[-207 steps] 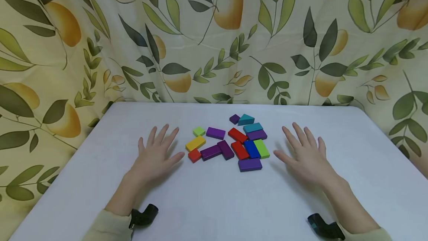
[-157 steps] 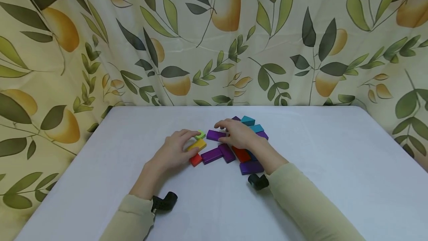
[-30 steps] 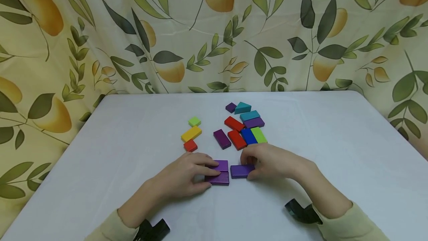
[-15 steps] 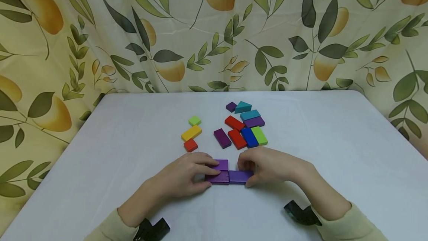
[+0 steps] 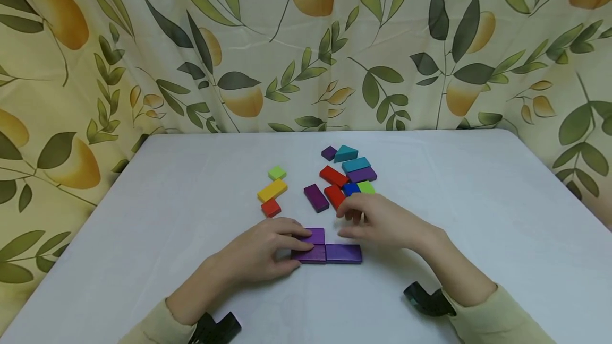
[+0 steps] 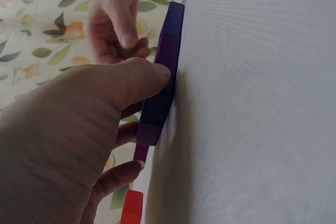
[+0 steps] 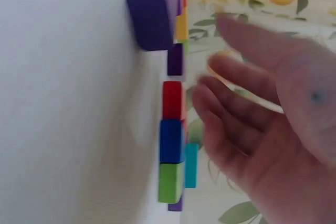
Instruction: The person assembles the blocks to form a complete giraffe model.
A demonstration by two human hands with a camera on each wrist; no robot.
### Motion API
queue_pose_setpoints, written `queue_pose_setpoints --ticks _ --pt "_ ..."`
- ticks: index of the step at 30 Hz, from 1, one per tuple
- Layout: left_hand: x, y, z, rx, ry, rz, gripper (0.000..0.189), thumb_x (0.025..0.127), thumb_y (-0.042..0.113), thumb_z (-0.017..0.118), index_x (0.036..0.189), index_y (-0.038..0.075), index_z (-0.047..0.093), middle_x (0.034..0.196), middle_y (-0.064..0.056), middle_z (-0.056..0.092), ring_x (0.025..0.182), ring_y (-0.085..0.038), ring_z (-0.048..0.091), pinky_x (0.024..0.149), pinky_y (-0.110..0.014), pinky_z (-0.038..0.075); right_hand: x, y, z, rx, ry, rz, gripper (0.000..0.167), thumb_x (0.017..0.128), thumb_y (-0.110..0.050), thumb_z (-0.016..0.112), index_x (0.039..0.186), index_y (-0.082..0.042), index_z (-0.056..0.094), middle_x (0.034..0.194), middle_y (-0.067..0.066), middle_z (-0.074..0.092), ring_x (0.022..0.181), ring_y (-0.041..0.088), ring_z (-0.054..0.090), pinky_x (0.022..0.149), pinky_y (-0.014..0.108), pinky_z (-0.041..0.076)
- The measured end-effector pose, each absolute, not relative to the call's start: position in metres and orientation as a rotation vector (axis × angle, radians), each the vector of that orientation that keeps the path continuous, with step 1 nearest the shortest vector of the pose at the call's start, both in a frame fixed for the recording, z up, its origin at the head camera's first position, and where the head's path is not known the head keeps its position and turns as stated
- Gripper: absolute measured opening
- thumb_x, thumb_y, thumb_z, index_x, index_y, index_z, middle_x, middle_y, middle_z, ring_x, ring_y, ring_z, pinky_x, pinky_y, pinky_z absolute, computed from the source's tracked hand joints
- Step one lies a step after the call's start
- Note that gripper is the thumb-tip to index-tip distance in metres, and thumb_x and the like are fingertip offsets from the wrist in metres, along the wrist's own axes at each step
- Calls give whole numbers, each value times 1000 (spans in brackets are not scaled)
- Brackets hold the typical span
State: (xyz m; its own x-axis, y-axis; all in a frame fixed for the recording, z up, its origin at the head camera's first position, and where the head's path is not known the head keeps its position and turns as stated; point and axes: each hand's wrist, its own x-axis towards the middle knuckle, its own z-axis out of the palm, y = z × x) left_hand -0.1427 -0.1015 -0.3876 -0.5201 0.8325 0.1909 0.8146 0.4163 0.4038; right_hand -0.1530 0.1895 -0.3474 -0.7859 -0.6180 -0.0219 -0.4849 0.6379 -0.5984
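Observation:
Two purple blocks lie side by side flat on the white table. My left hand holds them at their left end, fingers over the top and thumb against the near side; in the left wrist view the thumb presses the block's edge. A third, bluish-purple block lies end to end with the nearer one, touching it. My right hand hovers just behind that block, fingers loosely bent, holding nothing. In the right wrist view a gap separates this hand from the bluish-purple block.
Behind the hands lie a dark purple block, red blocks, a partly covered blue block, a green block and teal pieces. At left are yellow, small red and small green blocks. A patterned curtain hangs behind.
Two purple blocks and the bluish-purple one have come out of the pile toward the front. My right hand slid the latter against the nearer purple block, then let go and lifted away backward.

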Motion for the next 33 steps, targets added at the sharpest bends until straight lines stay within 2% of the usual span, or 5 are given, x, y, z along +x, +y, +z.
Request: queue_pose_setpoints --ticks 6,12,18,27,33 --pt "-142 -102 -387 1517 2619 713 32 91 26 77 122 20 76 131 5 65 124 -9 54 104 -27 45 -165 189 -355 -892 2855 -867 19 90 -14 77 108 -11 71 100 -1 63 94 19 60 84 36 55" --pt "-142 -102 -387 1507 2611 732 32 91 27 77 122 20 76 131 5 64 125 -9 53 105 -27 45 -172 188 -360 -823 2920 -800 35 91 -19 77 123 -8 68 120 11 61 112 29 57 98 49 51" --pt "-142 -102 -387 1503 2602 733 33 90 27 77 123 20 75 132 6 64 126 -9 53 105 -28 44 -174 186 -365 -743 2914 -710 42 91 -24 76 129 -8 66 131 15 56 122 34 49 100 51 49" --pt "-141 -102 -387 1494 2598 768 33 89 25 78 122 19 76 131 5 64 125 -9 53 105 -27 45 -172 179 -369 -871 3007 -606 37 89 -22 80 122 -9 71 119 9 67 112 29 51 96 46 51" --pt "-141 -101 -387 1487 2603 763 33 90 25 78 122 19 76 131 6 64 125 -9 53 105 -28 44 -171 175 -370 -817 3051 -603 28 88 -13 75 115 -7 71 110 9 67 103 28 54 92 44 53"
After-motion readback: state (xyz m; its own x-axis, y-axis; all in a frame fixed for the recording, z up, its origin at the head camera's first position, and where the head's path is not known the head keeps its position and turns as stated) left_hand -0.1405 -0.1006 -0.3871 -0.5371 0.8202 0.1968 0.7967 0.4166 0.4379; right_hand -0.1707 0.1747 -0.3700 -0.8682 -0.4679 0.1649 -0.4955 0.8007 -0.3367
